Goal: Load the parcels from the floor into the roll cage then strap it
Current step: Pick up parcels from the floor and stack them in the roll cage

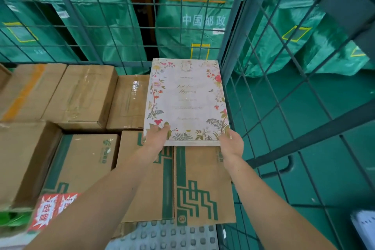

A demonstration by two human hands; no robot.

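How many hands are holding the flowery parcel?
2. The left hand grips the near left corner of the flowery parcel; the right hand grips its near right corner. No other hands show.

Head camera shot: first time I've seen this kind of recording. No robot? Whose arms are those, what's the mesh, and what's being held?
There is no robot here. A person wears one wide-angle camera on the head, looking forward and down, so the two bare arms coming in from the bottom are their own.

The left hand and right hand each grip a near corner of a flat floral parcel. They hold it out above the load. I cannot tell whether it already rests on anything.

The dark wire mesh is the wall of the roll cage, a cart for parcels. Inside it lie brown cardboard boxes, some of them taped. A green-printed box sits just below the hands.

Behind the mesh stand green mail sacks. The floor is green too.
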